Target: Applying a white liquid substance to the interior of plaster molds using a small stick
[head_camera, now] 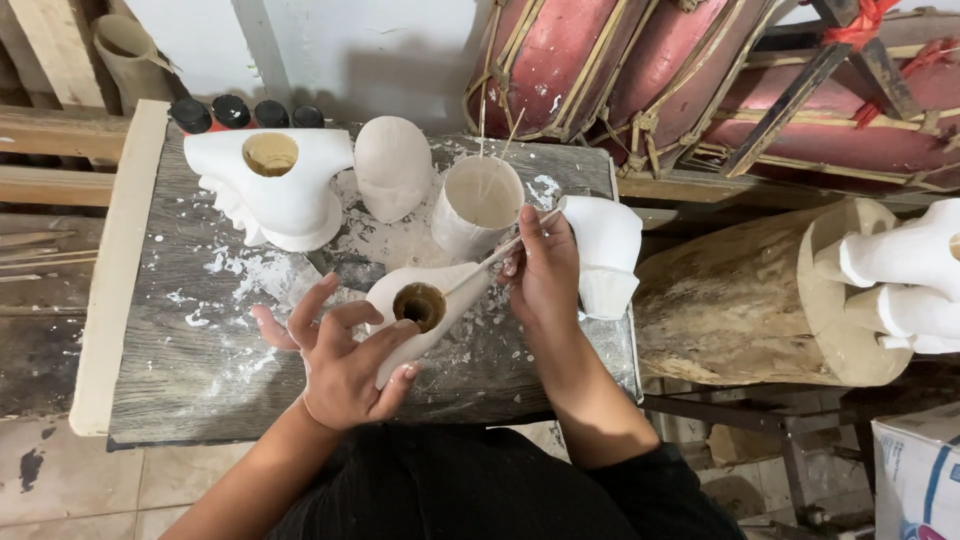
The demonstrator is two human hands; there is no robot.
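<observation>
- White plaster-like cast [440, 310], hollow with a round brown-lined hole on top, lies on the table [190, 350] under the left hand [345, 365]. The left fingers [375, 345] are spread, their tips resting on the near side of the cast without closing round it.
- Right hand [545, 270] pinches a thin stick [480, 265] between thumb and pressed-together fingers; the stick's far end reaches toward the rim of the hole, just beyond the left fingertips.
- Judging by its look, the cast is stiff, brittle and dusty, likely light because hollow. A broad hold on the thick curved body seems safer than the thin rim.
- Beyond the right fingers stands a white cup [478, 205] with sticks in it. A head-shaped cast [392, 165] and a larger hollow cast [275, 185] sit well beyond the left fingers.
- Only the head view is available.
</observation>
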